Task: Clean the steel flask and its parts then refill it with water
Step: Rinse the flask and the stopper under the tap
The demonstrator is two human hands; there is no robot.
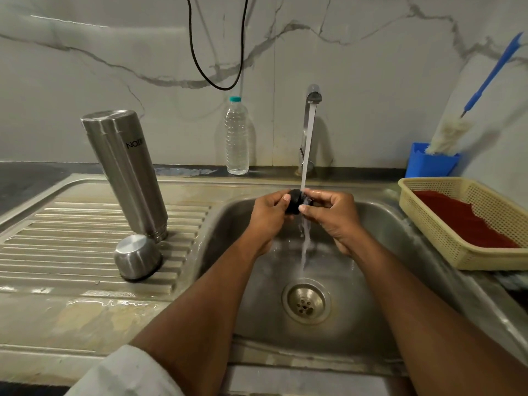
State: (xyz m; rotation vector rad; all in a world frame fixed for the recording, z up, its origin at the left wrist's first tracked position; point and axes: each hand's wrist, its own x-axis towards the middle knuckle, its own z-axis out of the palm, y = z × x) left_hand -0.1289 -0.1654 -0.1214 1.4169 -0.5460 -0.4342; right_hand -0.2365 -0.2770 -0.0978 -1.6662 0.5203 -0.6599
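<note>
Over the sink (400,224) basin, under the tap (313,95) stream: left hand (268,215) and right hand (331,212) both pinching the black stopper (294,202); steel flask (125,170) inverted left of the basin on the ridged drainboard, steel cap (137,257) touching its mouth end

From my remote seat, the small black round stopper (294,205) is mostly covered by the left hand (268,215) and right hand (331,215), whose fingers curl around it, so I cannot make out its shape. The upside-down steel flask (125,172) hides its own mouth against the ribbed steel drainboard (57,252). The beige plastic basket (468,221) is cut off by the right edge, as is the dark red cloth (463,221) lying in it. The blue-handled bottle brush (468,121) has its tip sunk inside the blue plastic holder (428,164).
</note>
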